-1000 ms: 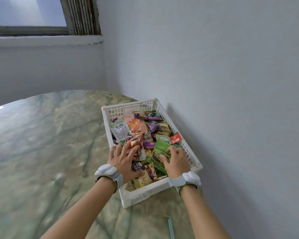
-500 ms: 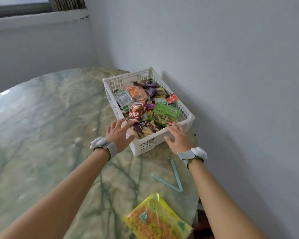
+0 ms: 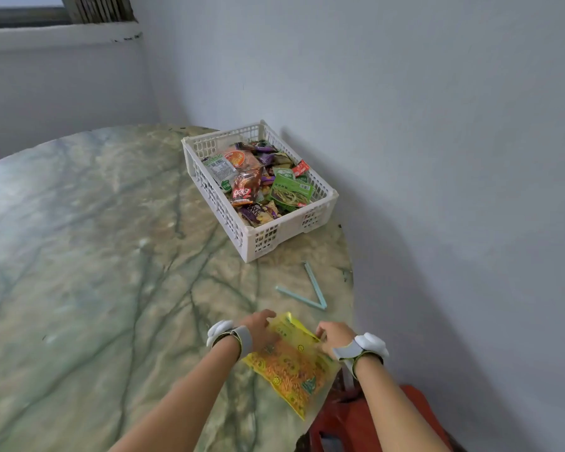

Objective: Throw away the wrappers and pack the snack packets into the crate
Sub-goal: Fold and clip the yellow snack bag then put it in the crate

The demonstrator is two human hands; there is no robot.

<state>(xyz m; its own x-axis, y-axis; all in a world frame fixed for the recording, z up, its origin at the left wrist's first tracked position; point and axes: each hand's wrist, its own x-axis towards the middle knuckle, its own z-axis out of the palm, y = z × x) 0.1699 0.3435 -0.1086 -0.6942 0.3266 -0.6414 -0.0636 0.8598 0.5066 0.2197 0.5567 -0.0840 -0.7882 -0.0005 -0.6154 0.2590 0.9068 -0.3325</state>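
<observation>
A white slatted crate (image 3: 265, 238) stands at the table's far right by the wall, filled with several snack packets (image 3: 268, 181). A yellow snack packet (image 3: 291, 363) with orange contents lies at the table's near right edge. My left hand (image 3: 258, 327) rests on its upper left corner with the fingers curled over it. My right hand (image 3: 331, 336) pinches its upper right edge. Both wrists wear white bands.
A light blue V-shaped bag clip (image 3: 310, 290) lies open on the green marble table (image 3: 95, 256) between the crate and the yellow packet. A red stool (image 3: 346, 422) shows below the table edge. The wall stands close on the right.
Both hands left the crate and drew back toward me, coming down on the yellow packet at the near edge. The view tilted downward and away from the crate.
</observation>
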